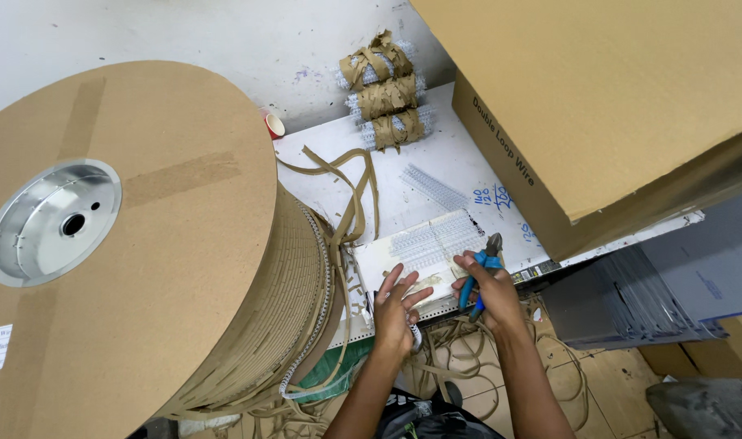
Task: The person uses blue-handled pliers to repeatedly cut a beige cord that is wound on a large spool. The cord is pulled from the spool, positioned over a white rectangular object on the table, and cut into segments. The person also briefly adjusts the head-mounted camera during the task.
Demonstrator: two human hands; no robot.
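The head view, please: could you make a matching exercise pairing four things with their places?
Things:
1. Cutters
2. Spool
3. Wrapped bundles
4. Box

Places:
A. against the wall at the back
B. at the left edge of the table
C. in the right hand
D. on the table's right side

Pairs: 1-C, 2-B, 3-A, 4-D

Right hand (486, 284) grips blue-handled cutters (483, 272); left hand (397, 305) presses wire strips (432, 240).
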